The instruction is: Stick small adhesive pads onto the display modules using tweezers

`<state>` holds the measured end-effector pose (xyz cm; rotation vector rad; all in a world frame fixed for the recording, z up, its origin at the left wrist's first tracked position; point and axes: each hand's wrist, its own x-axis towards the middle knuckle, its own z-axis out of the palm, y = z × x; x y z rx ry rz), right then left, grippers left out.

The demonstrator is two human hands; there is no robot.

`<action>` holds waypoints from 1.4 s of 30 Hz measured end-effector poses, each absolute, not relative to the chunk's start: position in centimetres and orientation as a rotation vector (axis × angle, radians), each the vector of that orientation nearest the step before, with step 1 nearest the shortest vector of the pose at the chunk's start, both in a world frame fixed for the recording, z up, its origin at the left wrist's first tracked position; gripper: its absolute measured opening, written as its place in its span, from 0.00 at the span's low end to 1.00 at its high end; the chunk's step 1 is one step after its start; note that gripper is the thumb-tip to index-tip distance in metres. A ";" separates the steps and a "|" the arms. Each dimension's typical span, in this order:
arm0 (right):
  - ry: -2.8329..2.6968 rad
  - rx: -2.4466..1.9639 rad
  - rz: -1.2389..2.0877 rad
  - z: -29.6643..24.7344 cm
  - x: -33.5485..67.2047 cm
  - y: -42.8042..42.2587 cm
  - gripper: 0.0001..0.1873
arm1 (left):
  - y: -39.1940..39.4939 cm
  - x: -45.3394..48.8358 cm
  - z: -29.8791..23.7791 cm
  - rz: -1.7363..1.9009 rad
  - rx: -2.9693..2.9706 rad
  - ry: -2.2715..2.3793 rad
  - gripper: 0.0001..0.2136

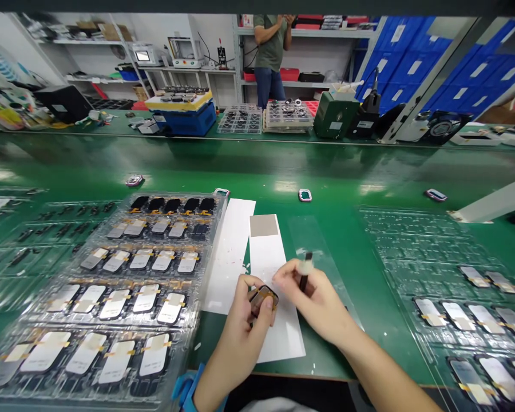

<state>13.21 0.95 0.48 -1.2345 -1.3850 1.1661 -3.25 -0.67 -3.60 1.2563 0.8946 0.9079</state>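
My left hand [244, 329] is closed around a small dark rounded-square screen module [265, 298], its amber flex strip partly showing under my thumb. Close by on the right, my right hand [313, 294] has thumb and forefinger pinched near the module's edge. A slim black tool [304, 281] with a pale band stands up out of that hand's grip; its kind I cannot make out. Anything tiny between the pinched fingertips is hidden. Beneath both hands lies a white paper strip [278, 343] with a grey patch [264, 225] at its far end.
At left, a clear tray [189, 320] holds rows of similar modules. Another clear tray [395, 246], partly filled, lies at right. Small watch-like cases [304, 195] sit on the green conveyor belt [257, 166] behind. A person [269, 51] stands beyond the far shelf.
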 end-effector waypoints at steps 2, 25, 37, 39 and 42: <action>-1.354 -1.211 1.133 0.9 13.6 2.1 0.18 | -0.6 -3.2 -3.5 0.897 1.271 0.908 0.09; -1.045 -1.242 0.975 -6.5 15.1 11.4 0.16 | -0.2 -2.7 -2.7 0.582 1.586 1.030 0.07; -1.073 -1.235 0.978 -5.9 15.1 11.3 0.27 | -0.2 -2.6 -2.7 0.566 1.594 1.033 0.08; -1.080 -1.230 0.976 -6.0 15.0 11.2 0.26 | -0.2 -2.6 -2.6 0.562 1.590 1.030 0.08; -1.104 -1.212 0.980 -6.1 14.9 11.2 0.24 | -0.2 -2.7 -2.4 0.563 1.586 1.025 0.08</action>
